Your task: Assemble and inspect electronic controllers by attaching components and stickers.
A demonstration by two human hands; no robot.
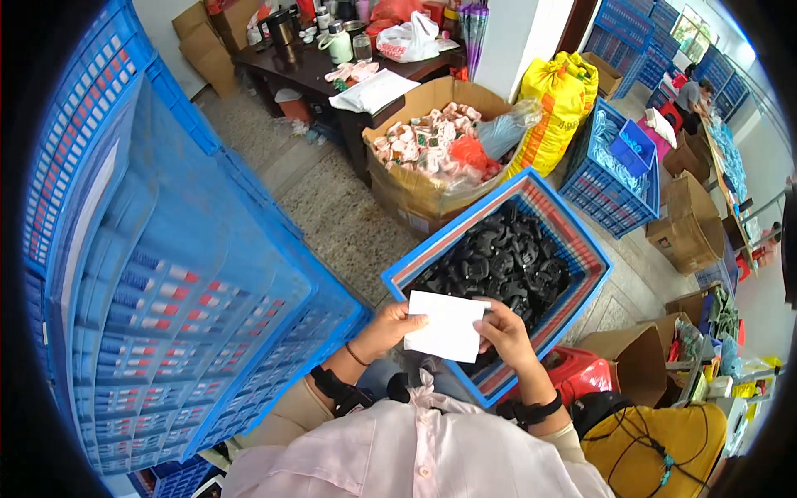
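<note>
Closest, at six o'clock, spreads a pale pink buttoned cloth shirt (419, 448). Beyond it, a white, rectangular, paper-like sheet (448, 328) is held between two bare hands. At its nine o'clock, the left hand (387, 329) pinches the edge, thumb on the face, other fingers mostly hidden. At three o'clock, the right hand (507, 334) grips the opposite edge between thumb and curled fingers. Beneath the sheet and toward one o'clock sits a rectangular blue plastic crate (462, 227) with reddish bands inside, holding curved black plastic parts (500, 264). At four o'clock shows a glossy red plastic object (581, 373), partly covered. Farther out, a tall stack of blue latticed plastic crates (207, 207) fills nine to ten o'clock; an open brown cardboard box (407, 199) of pink-and-white pieces (425, 141) stands at twelve, and a bulging yellow sack (544, 112) at one.
</note>
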